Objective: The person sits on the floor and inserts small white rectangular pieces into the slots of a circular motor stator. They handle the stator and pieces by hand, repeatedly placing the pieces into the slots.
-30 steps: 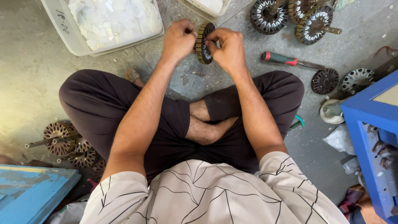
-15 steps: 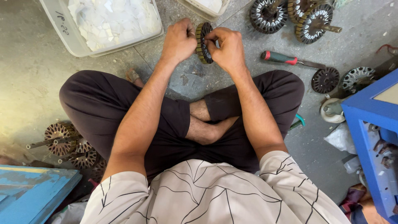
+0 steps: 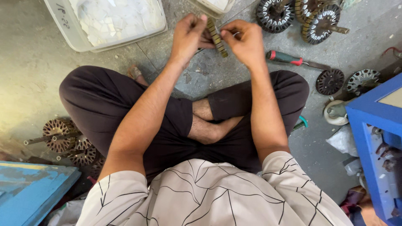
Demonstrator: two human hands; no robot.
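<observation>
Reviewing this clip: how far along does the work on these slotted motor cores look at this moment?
Done, apparently: several cores on shafts lie grouped at upper right. In hand: left hand and right hand hold one slotted disc core edge-on between them. Possibly left: more cores wait by the left knee, two loose discs lie right, beside a screwdriver. Which pile is finished cannot be told.
</observation>
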